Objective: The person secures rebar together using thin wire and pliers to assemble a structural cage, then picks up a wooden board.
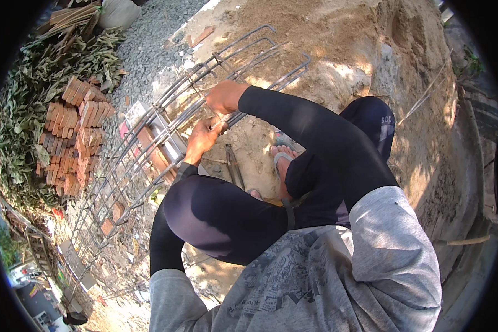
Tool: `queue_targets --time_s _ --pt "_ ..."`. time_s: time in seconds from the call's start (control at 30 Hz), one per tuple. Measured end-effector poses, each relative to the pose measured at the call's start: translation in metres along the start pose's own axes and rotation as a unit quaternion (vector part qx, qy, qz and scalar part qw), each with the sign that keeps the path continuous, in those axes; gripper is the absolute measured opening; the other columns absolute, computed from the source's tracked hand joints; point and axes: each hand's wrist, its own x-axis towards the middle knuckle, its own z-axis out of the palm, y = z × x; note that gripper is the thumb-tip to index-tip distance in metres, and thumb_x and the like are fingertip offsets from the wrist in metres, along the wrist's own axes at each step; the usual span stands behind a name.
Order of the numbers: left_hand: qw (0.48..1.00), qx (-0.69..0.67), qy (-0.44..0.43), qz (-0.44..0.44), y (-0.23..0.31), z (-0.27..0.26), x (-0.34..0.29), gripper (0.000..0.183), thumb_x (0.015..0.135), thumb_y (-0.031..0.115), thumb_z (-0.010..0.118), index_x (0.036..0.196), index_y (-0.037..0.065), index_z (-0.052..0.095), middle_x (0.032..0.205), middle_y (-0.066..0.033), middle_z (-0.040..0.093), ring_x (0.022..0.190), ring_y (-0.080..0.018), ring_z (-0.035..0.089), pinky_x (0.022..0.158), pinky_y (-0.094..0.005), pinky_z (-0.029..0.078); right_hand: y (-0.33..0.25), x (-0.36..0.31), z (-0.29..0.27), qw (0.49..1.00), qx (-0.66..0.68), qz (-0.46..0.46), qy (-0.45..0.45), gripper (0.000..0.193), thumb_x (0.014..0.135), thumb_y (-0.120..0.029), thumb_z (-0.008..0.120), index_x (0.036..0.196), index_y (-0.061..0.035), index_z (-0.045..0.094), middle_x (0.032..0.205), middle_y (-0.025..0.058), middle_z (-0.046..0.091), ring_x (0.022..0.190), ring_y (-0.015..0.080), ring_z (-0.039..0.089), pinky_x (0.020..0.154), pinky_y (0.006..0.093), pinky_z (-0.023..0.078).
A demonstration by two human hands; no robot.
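Observation:
A long cage of steel rebar (207, 70) with bent hooks at its far end runs diagonally in front of me. My right hand (226, 97) is closed at the cage's near side, its fingers curled down by the bars. Just below and to the left, my left hand (203, 139) is closed too, fingertips pinched together close to the right hand. Whatever is between the fingers of either hand is too small or hidden to make out. A pair of dark pincers (234, 167) lies on the sandy ground between my hands and my feet.
Stacked red bricks (77, 135) stand on the left beside heaped dry leaves (25, 105). Grey gravel (144, 47) spreads behind the cage. A sand mound (337, 33) rises at the far right. My sandalled foot (283, 157) rests near the pincers.

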Motion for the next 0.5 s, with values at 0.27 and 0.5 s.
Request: queue_targets --time_s 0.27,0.5 --pt "0.998 -0.054 0.012 -0.032 -0.035 -0.005 -0.01 0.03 0.094 0.033 0.066 0.106 0.008 0.077 0.087 -0.0075 0.074 0.082 -0.0173 0.066 0.079 -0.0356 0.051 -0.053 -0.046 -0.014 0.956 0.24 0.145 0.091 0.028 0.078 -0.027 0.077 0.093 -0.0031 0.076 0.089 0.0207 0.074 0.09 0.0393 0.072 0.078 0.048 0.057" --pt "0.995 -0.09 -0.031 -0.022 -0.021 -0.002 0.005 0.033 0.096 0.036 0.07 0.101 0.003 0.076 0.085 -0.002 0.071 0.079 -0.0125 0.06 0.076 -0.0312 0.048 -0.065 -0.081 0.084 0.723 0.615 0.198 0.245 0.024 0.087 -0.022 0.071 0.098 -0.0013 0.074 0.082 0.0139 0.073 0.077 0.0266 0.07 0.071 0.0394 0.053"
